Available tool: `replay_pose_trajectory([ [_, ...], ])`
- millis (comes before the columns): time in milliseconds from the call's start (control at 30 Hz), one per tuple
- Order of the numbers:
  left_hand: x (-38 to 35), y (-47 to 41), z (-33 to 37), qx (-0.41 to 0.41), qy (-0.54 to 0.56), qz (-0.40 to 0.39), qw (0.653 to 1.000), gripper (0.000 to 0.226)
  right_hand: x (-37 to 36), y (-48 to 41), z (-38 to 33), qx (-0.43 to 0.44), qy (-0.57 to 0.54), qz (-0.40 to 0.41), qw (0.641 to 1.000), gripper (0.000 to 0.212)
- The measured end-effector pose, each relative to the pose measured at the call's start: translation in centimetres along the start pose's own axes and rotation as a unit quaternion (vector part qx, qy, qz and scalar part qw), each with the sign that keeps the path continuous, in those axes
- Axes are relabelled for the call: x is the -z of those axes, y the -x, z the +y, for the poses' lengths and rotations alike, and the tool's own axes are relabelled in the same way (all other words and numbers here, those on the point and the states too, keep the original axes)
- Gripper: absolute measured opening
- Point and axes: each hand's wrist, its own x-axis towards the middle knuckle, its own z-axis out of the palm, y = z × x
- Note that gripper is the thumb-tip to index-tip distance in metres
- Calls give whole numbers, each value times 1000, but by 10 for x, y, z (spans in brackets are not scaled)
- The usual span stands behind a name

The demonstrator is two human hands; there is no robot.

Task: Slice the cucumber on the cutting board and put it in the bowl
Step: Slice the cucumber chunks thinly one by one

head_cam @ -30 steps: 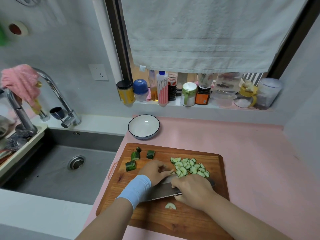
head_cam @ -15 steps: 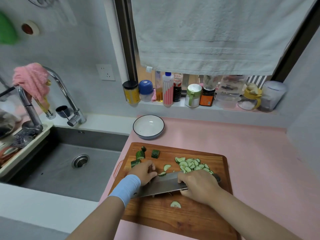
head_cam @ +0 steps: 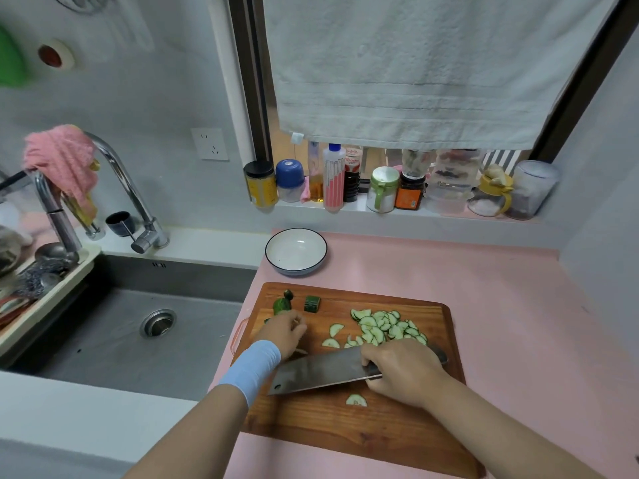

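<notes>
Clamping the cleaver (head_cam: 318,371) by its handle, the right grip (head_cam: 404,371) waits nearest. The left grip (head_cam: 285,331) has moved off the slices (head_cam: 383,328), just beyond the right grip, to the uncut chunks (head_cam: 312,303); its hold is unclear. More cutting comes first, and the bowl (head_cam: 296,252) beyond both sits empty.

Pink bench (head_cam: 501,305), with a wooden cutting board (head_cam: 345,430) and a white bowl (head_cam: 296,257) on top.

Spans from the sink edge at 9 o'clock to the grey wall at 3 o'clock, backed by the window ledge at 12 o'clock. Carries the cutting board lying flat toward 7 o'clock, long side across, near edge close to the bench's front. Holds the dark-rimmed bowl upright at 11 o'clock, just beyond the board's far left corner, near it but apart.
</notes>
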Motion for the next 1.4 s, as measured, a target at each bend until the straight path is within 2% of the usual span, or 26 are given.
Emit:
replay_pose_trajectory([
  [100,9,5,-31,66,78,97,990,23,-5,9,10,-46,-31,3,998,21],
  [167,6,10,-50,122,90,125,980,27,-8,16,19,-93,-62,2,994,23],
  [233,-7,16,-55,136,45,75,987,31,-11,24,27,-141,-111,2,984,17],
  [333,-31,22,-38,72,-35,9,997,49,-19,34,34,-206,-225,9,952,11],
  [433,-52,19,-10,73,-45,-20,996,51,-28,45,40,-240,-304,35,921,14],
  [600,-72,16,26,60,90,-56,993,40,-33,64,41,-250,-333,54,908,12],
  [700,-67,17,26,72,142,-2,987,36,-38,76,39,-238,-346,55,906,11],
  [833,-45,25,4,92,285,87,950,28,-49,91,26,-188,-341,27,921,26],
  [933,-26,32,-9,95,359,78,925,28,-59,97,8,-146,-296,9,944,37],
  [1100,-7,43,-30,27,271,-14,962,25,-85,97,-31,-93,-240,6,966,47],
  [1233,-4,45,-48,-29,148,-54,987,21,-113,92,-60,-95,-224,54,968,57],
  [1333,-9,55,-56,-92,65,-35,993,17,-134,89,-71,-131,-227,101,960,50],
  [1400,-14,62,-65,-155,32,-7,987,17,-139,89,-76,-147,-232,90,957,50],
])
